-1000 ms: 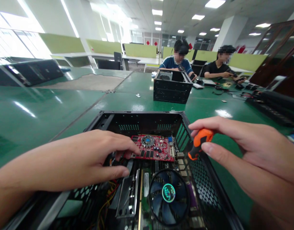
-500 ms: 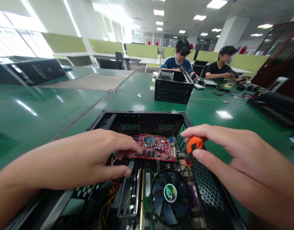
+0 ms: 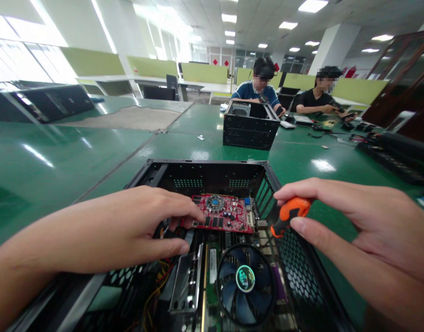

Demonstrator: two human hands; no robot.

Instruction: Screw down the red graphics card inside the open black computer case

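Observation:
An open black computer case (image 3: 208, 166) lies in front of me. Inside it a red graphics card (image 3: 229, 214) with a small round fan lies at the far end. My left hand (image 3: 156, 226) reaches over the case wall, fingers spread, its fingertips at the card's left edge. My right hand (image 3: 343, 230) pinches the orange and black handle of a screwdriver (image 3: 291, 214) above the case's right side. The screwdriver tilts, handle up to the right; its tip is hard to make out. Nearest me are a CPU cooler fan (image 3: 245, 281) and a green memory stick (image 3: 212, 276).
A second black case (image 3: 250, 127) stands farther off on the green table (image 3: 177, 147). Two people (image 3: 262, 87) sit behind it, handling parts. Black equipment (image 3: 398, 152) and cables lie at right, another dark case (image 3: 53, 101) at left. Loose wires (image 3: 156, 290) run inside my case.
My right hand has shifted right with the screwdriver, whose handle now leans more to the right. My left hand and the graphics card stay in place.

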